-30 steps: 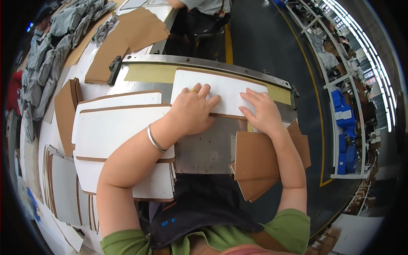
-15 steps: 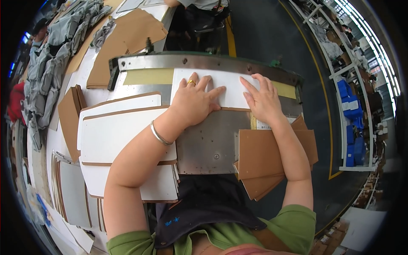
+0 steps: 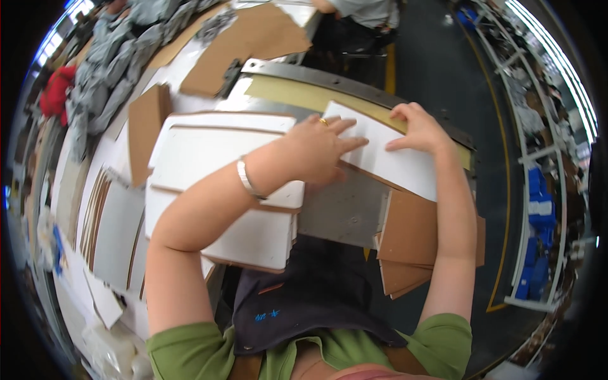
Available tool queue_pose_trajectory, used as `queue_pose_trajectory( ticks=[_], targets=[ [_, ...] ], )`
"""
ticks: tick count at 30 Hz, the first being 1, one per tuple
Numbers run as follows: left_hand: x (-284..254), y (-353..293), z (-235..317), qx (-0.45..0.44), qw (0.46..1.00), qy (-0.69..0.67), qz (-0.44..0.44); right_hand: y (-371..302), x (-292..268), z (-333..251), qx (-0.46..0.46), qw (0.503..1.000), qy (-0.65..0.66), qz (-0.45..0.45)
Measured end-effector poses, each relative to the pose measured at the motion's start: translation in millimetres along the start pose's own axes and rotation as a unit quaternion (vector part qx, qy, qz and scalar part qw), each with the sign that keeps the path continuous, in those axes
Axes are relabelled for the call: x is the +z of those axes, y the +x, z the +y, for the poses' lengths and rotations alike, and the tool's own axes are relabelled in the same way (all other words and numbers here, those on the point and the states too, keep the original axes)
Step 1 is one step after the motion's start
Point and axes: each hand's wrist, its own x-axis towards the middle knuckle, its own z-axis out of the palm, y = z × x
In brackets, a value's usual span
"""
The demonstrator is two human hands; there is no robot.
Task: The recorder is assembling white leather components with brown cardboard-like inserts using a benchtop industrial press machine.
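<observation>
A white-faced cardboard panel (image 3: 375,147) with a brown edge lies slanted on the metal plate (image 3: 345,212) of a bench machine. My left hand (image 3: 322,144), with a ring on one finger and a bracelet at the wrist, reaches over the panel's left end, its fingers stretched out. On the panel's right part is my right hand (image 3: 423,131): the thumb rests on or just above the white face, while the bent forefinger reaches the far edge beside a yellow strip (image 3: 297,95). Thumb and forefinger are apart. Under my left forearm a stack of white panels (image 3: 218,161) is partly hidden.
Beyond the yellow strip runs a metal bar (image 3: 310,77) with bolts. Brown cardboard pieces (image 3: 408,231) are stacked under my right forearm. More brown sheets (image 3: 250,41) and grey cloth (image 3: 117,63) cover the left table. A person (image 3: 364,16) sits beyond; shelving holds blue bins (image 3: 539,212).
The panel has turned, its right end swinging nearer me, and moved off the bar. My hands went with it, the right thumb and forefinger now further apart. The view has turned to the left.
</observation>
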Motion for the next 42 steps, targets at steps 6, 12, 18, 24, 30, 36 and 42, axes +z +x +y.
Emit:
queue_pose_trajectory(
  ticks=[6,12,18,24,30,36,42],
  targets=[
    [-44.6,-148.8,-9.7,-0.151,0.988,0.009,0.001,0.8,0.3,7.1,0.005,0.999,0.041,-0.025],
    [-22.3,-183.1,-7.4,-0.181,0.982,0.044,0.011,-52.8,-52.9,-42.5,-0.079,0.955,0.201,0.203],
    [-23.9,-184.2,-23.9,-0.143,0.988,0.026,0.048,-212.0,-69.6,-27.6,-0.209,0.871,-0.222,0.386],
    [-20.2,-181.7,-10.8,-0.151,0.983,0.103,0.004,-271.6,27.5,-2.5,-0.025,0.987,-0.046,0.149],
    [-24.9,-179.7,-28.7,-0.145,0.979,0.108,0.092,-258.0,18.1,1.5,-0.006,0.982,0.054,0.183],
    [-65.9,-105.7,-19.5,-0.153,0.893,0.16,0.393,-205.7,-11.7,-2.9,-0.151,0.946,0.008,0.286],
    [26.6,45.9,33.2,-0.048,0.972,0.105,0.203,-117.5,-22.3,-30.5,-0.237,0.845,0.083,0.471]
  ],
)
